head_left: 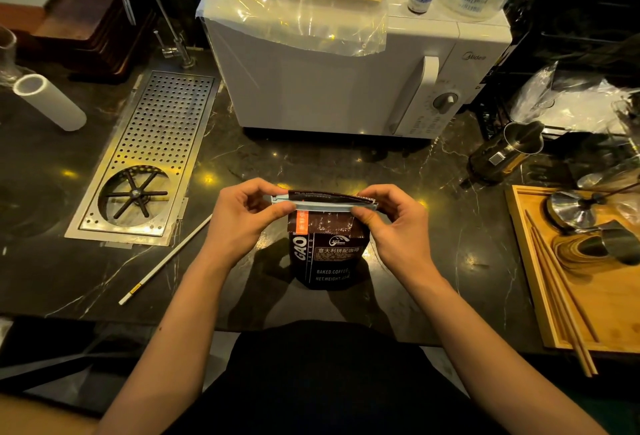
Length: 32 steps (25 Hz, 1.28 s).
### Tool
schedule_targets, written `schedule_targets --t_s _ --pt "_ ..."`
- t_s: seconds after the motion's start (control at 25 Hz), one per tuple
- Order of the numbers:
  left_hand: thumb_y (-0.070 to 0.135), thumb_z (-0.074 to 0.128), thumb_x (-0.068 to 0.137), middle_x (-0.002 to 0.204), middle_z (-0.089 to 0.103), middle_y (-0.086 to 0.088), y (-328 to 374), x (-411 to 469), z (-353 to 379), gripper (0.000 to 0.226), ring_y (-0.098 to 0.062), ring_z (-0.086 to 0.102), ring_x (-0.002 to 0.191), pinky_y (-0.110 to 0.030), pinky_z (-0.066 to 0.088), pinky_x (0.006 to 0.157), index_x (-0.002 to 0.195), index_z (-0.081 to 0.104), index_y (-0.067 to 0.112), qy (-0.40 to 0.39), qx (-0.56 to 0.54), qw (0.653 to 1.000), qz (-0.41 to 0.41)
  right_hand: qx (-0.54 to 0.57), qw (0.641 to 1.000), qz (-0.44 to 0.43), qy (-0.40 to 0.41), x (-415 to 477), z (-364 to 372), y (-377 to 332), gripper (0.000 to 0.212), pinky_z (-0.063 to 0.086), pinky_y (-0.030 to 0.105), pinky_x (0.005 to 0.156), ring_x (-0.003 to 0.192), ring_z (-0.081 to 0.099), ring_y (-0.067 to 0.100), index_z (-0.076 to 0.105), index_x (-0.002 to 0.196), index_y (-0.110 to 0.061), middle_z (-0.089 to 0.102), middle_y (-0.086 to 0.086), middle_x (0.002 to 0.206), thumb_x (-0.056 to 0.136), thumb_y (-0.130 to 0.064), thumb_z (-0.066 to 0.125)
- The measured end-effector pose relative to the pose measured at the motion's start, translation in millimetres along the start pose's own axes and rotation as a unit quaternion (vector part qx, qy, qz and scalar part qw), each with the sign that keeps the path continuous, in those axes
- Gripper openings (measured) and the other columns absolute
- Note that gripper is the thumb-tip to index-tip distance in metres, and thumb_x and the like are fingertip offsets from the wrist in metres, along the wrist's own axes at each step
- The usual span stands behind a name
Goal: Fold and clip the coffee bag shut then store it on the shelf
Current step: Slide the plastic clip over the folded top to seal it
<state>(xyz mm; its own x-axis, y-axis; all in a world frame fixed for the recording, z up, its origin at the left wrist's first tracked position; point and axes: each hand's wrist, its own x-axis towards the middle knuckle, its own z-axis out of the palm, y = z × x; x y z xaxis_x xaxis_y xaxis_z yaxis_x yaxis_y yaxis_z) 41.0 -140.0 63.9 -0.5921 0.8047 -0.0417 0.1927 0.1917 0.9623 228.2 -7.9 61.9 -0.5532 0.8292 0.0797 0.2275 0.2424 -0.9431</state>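
Note:
A dark brown coffee bag [329,258] with white print and an orange strip stands upright on the black marble counter [242,164], near its front edge. A long pale blue clip [325,205] lies across the bag's folded top. My left hand [242,216] pinches the clip's left end between thumb and fingers. At the clip's right end, my right hand [391,223] grips it the same way. The bag's top edge sticks up a little behind the clip.
A white microwave [346,71] stands behind the bag, with a scale, small bottle and tape roll on top. A perforated steel drain tray [156,144] and tap are at left, a white stick [166,258] beside it. A wooden tray [540,296] with chopsticks and metal tools lies right.

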Motion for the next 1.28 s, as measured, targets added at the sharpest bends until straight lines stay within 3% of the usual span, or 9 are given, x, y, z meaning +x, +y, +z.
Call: schedule_targets --t_s 0.2,0.36,0.48,0.72,0.96,1.08,1.16,1.28 --pt "0.011 0.078 0.075 0.075 0.071 0.017 -4 4 -3 0.021 -0.001 0.064 0.07 -0.019 0.056 0.066 0.084 0.069 0.028 -0.005 0.025 0.999 0.02 -0.012 1.0 -0.006 0.001 0 0 -1 0.036 0.058 0.036 0.088 0.092 0.069 0.01 0.064 0.088 -0.036 0.071 -0.012 0.091 0.079 -0.003 0.076" --pt "0.015 0.078 0.076 0.071 0.067 0.012 -6 4 -5 0.017 -0.004 0.061 0.069 -0.019 0.053 0.065 0.083 0.069 0.027 -0.005 0.043 0.999 0.032 -0.013 1.0 -0.004 0.0 0 -1 -1 0.036 0.058 0.037 0.088 0.092 0.07 0.011 0.065 0.088 -0.036 0.071 -0.011 0.091 0.079 -0.003 0.076" --pt "0.022 0.075 0.08 0.078 0.066 0.003 -3 8 -7 0.011 -0.009 0.058 0.07 -0.022 0.05 0.066 0.084 0.065 0.023 -0.035 0.12 0.991 0.037 -0.01 1.0 -0.002 -0.006 1 -1 -2 0.037 0.058 0.037 0.087 0.092 0.07 0.012 0.064 0.089 -0.038 0.071 -0.012 0.091 0.08 -0.004 0.076" --pt "0.037 0.062 0.088 0.082 0.06 0.01 5 20 -17 0.021 -0.006 0.057 0.075 -0.021 0.042 0.061 0.089 0.053 0.019 -0.144 0.263 0.951 0.081 0.005 1.0 0.006 -0.017 3 -2 -3 0.034 0.059 0.034 0.086 0.092 0.069 0.011 0.065 0.089 -0.036 0.07 -0.012 0.092 0.082 -0.004 0.075" --pt "0.059 0.038 0.088 0.074 0.044 0.016 14 35 -27 0.036 -0.002 0.046 0.066 -0.02 0.033 0.056 0.08 0.041 0.024 -0.24 0.385 0.872 0.183 -0.053 0.997 -0.019 -0.055 2 -7 -3 0.026 0.055 0.034 0.089 0.098 0.066 0.01 0.067 0.105 -0.024 0.069 -0.01 0.1 0.084 -0.011 0.074" --pt "0.056 0.039 0.09 0.072 0.043 0.016 15 34 -26 0.034 -0.001 0.045 0.065 -0.02 0.033 0.056 0.079 0.04 0.024 -0.242 0.39 0.866 0.201 -0.168 0.969 -0.093 -0.158 15 -14 -18 0.031 0.049 0.025 0.086 0.099 0.06 0.009 0.066 0.115 -0.019 0.063 -0.006 0.106 0.085 -0.024 0.073" --pt "0.059 0.037 0.088 0.073 0.044 0.016 17 33 -26 0.036 -0.001 0.046 0.066 -0.018 0.034 0.057 0.08 0.043 0.024 -0.237 0.394 0.866 0.198 -0.267 0.926 -0.112 -0.242 27 -10 -33 0.033 0.05 0.029 0.084 0.101 0.059 0.012 0.065 0.118 -0.022 0.062 -0.005 0.108 0.088 -0.034 0.068" --pt "0.055 0.045 0.088 0.085 0.054 0.013 21 33 -29 0.035 -0.006 0.052 0.076 -0.014 0.037 0.063 0.091 0.055 0.022 -0.22 0.402 0.868 0.19 -0.388 0.86 -0.152 -0.296 42 4 -51 0.031 0.052 0.039 0.081 0.105 0.059 0.017 0.061 0.121 -0.024 0.062 -0.004 0.111 0.092 -0.037 0.059"
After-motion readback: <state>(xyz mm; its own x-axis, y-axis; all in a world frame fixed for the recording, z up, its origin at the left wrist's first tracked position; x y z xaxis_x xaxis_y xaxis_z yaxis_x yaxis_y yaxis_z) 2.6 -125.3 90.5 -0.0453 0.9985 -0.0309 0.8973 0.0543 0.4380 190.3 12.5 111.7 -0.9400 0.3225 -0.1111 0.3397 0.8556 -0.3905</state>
